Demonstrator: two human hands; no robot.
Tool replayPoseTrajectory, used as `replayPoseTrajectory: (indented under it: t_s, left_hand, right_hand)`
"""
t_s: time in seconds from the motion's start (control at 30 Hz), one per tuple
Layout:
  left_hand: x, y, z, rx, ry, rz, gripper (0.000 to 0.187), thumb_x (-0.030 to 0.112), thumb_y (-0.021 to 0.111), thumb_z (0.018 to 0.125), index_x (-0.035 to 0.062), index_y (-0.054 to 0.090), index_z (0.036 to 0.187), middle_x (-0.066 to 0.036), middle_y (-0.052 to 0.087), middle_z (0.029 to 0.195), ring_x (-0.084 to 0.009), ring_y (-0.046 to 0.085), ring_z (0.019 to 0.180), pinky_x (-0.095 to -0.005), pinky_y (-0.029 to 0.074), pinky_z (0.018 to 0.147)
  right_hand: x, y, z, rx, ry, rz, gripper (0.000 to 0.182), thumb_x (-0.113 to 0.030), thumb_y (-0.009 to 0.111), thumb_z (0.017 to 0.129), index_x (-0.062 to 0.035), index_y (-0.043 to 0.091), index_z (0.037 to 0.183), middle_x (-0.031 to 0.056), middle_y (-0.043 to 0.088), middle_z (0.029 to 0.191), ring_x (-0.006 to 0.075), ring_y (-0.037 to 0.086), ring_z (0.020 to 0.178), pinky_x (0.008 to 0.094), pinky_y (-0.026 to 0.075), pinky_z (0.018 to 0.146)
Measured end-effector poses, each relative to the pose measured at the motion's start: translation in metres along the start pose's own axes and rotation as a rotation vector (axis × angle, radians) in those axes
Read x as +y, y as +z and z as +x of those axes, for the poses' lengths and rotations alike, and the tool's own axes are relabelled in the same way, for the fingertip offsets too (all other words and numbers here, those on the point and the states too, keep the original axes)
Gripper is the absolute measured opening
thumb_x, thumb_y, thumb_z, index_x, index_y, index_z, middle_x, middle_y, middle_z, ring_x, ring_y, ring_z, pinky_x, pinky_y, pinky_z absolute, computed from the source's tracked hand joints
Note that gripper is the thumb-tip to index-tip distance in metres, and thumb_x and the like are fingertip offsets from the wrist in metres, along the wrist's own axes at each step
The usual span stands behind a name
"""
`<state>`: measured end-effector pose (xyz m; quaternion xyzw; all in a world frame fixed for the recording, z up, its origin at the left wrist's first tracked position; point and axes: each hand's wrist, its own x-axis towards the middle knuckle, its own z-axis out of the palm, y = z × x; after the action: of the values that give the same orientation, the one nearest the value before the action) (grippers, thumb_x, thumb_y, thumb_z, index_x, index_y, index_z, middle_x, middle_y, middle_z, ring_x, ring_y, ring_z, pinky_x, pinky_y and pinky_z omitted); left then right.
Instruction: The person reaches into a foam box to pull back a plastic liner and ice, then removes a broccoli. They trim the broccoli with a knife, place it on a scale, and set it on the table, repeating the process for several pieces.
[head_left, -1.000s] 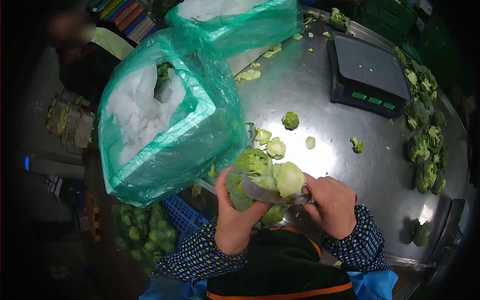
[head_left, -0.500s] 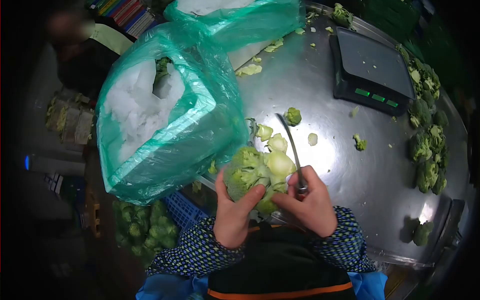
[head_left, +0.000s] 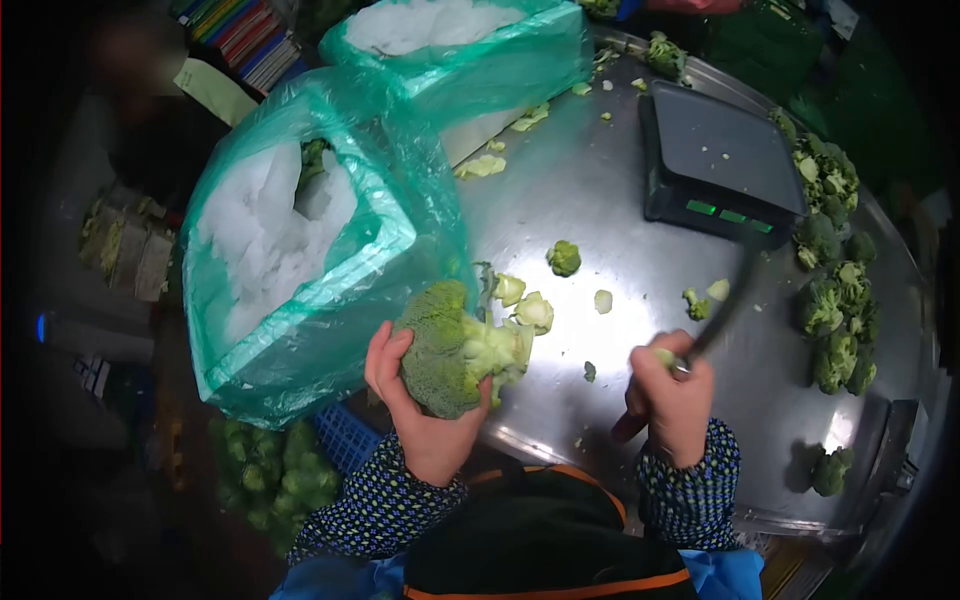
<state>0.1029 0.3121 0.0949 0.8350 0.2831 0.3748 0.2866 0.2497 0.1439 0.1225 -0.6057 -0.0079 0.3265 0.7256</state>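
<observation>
My left hand (head_left: pixel 438 432) is closed around a large broccoli head (head_left: pixel 440 350), its cut stem pointing right. To the right, my right hand (head_left: pixel 672 402) grips the handle of a knife (head_left: pixel 727 312) with a curved blade, blurred and tilted up to the right, apart from the broccoli. A pale green bit shows by that thumb. Past the stem, trimmed stem pieces (head_left: pixel 533 312) and a small floret (head_left: pixel 564 258) lie on the metal table (head_left: pixel 620 225).
A green-bagged box of ice (head_left: pixel 270 240) stands at left, with another bagged box (head_left: pixel 470 75) behind. A scale (head_left: pixel 725 150) sits at back right, beside a row of broccoli heads (head_left: pixel 840 310). Below left are a blue crate (head_left: pixel 345 438) and a heap of green vegetables (head_left: pixel 272 475).
My right hand has moved right and down with the knife, away from the broccoli. My left hand has turned the head so its stem points right and shifted slightly left.
</observation>
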Motion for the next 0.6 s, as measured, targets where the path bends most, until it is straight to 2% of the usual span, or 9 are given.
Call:
replayPoseTrajectory:
  t_s: [0.07, 0.13, 0.17, 0.2, 0.27, 0.37, 0.43, 0.53, 0.6]
  left_hand:
    - [0.013, -0.004, 0.006, -0.005, 0.056, 0.035, 0.085, 0.01, 0.078, 0.058, 0.0066, 0.029, 0.127, -0.02, 0.027, 0.135, -0.0349, 0.033, 0.123, -0.0421, 0.027, 0.104]
    - [0.019, 0.003, 0.009, 0.005, 0.125, 0.054, 0.085, 0.01, 0.077, 0.058, 0.0062, 0.029, 0.128, -0.021, 0.028, 0.134, -0.0349, 0.033, 0.123, -0.0426, 0.028, 0.103]
    - [0.024, 0.009, 0.009, 0.034, 0.138, -0.019, 0.084, 0.011, 0.077, 0.057, 0.0064, 0.03, 0.128, -0.021, 0.028, 0.134, -0.0351, 0.033, 0.123, -0.0431, 0.028, 0.103]
    - [0.028, 0.012, 0.01, 0.051, 0.148, -0.083, 0.084, 0.011, 0.076, 0.057, 0.0065, 0.03, 0.127, -0.022, 0.028, 0.134, -0.0352, 0.033, 0.123, -0.0436, 0.028, 0.102]
    - [0.036, 0.004, 0.018, -0.016, 0.204, 0.016, 0.085, 0.013, 0.076, 0.058, 0.0068, 0.03, 0.129, -0.023, 0.028, 0.134, -0.0359, 0.033, 0.123, -0.044, 0.029, 0.102]
    - [0.042, 0.002, 0.033, -0.008, 0.197, 0.025, 0.084, 0.014, 0.075, 0.059, 0.0064, 0.031, 0.13, -0.021, 0.029, 0.134, -0.0349, 0.033, 0.124, -0.0431, 0.028, 0.102]
    - [0.048, 0.001, 0.041, -0.001, 0.168, -0.045, 0.083, 0.014, 0.075, 0.058, 0.0061, 0.034, 0.13, -0.02, 0.031, 0.133, -0.0335, 0.033, 0.124, -0.0424, 0.029, 0.102]
    - [0.055, 0.007, 0.051, 0.014, 0.231, -0.038, 0.082, 0.006, 0.075, 0.055, 0.0079, 0.035, 0.127, -0.021, 0.026, 0.134, -0.0355, 0.035, 0.12, -0.0426, 0.035, 0.098]
    - [0.06, 0.004, 0.056, 0.027, 0.252, -0.044, 0.084, 0.004, 0.076, 0.053, 0.0087, 0.036, 0.127, -0.022, 0.025, 0.133, -0.0359, 0.035, 0.121, -0.042, 0.036, 0.098]
  right_hand:
    - [0.0, 0.01, 0.009, -0.122, -0.239, -0.283, 0.037, -0.009, 0.068, 0.079, -0.0011, 0.045, 0.107, 0.0044, 0.055, 0.076, 0.0057, 0.048, 0.054, 0.0215, 0.04, 0.045]
    - [0.012, 0.02, 0.007, -0.322, -0.098, -0.169, 0.067, -0.012, 0.074, 0.075, -0.0046, 0.034, 0.128, 0.0074, 0.053, 0.094, 0.0055, 0.048, 0.06, 0.021, 0.041, 0.051]
    - [0.02, 0.022, 0.01, -0.306, -0.128, -0.287, 0.07, -0.017, 0.075, 0.074, -0.0084, 0.037, 0.132, 0.0075, 0.05, 0.101, 0.0065, 0.047, 0.064, 0.0212, 0.042, 0.055]
    - [0.036, 0.029, 0.018, -0.209, -0.473, -0.322, 0.063, -0.02, 0.073, 0.077, -0.0105, 0.044, 0.131, 0.0066, 0.049, 0.101, 0.008, 0.046, 0.069, 0.0205, 0.041, 0.057]
    - [0.025, 0.026, 0.011, -0.113, -0.572, -0.4, 0.041, -0.018, 0.064, 0.084, -0.0101, 0.054, 0.122, 0.0074, 0.052, 0.096, 0.0106, 0.05, 0.069, 0.0213, 0.042, 0.057]
    - [0.004, 0.011, -0.009, -0.058, -0.624, -0.431, 0.036, -0.012, 0.062, 0.083, -0.0099, 0.057, 0.118, 0.007, 0.057, 0.087, 0.0109, 0.055, 0.068, 0.0224, 0.044, 0.059]
    - [-0.013, -0.001, -0.02, -0.051, -0.526, -0.676, 0.039, -0.009, 0.063, 0.078, -0.0102, 0.059, 0.116, 0.0071, 0.059, 0.077, 0.0143, 0.059, 0.067, 0.0242, 0.047, 0.062]
    - [-0.014, -0.013, -0.022, 0.025, -0.733, -0.874, 0.045, -0.007, 0.062, 0.072, -0.0124, 0.059, 0.117, 0.0069, 0.057, 0.071, 0.0196, 0.058, 0.063, 0.0279, 0.048, 0.06]
    - [-0.016, -0.018, -0.026, 0.039, -0.679, -1.047, 0.049, -0.009, 0.064, 0.068, -0.0143, 0.06, 0.116, 0.0059, 0.055, 0.069, 0.0218, 0.055, 0.06, 0.0313, 0.047, 0.057]
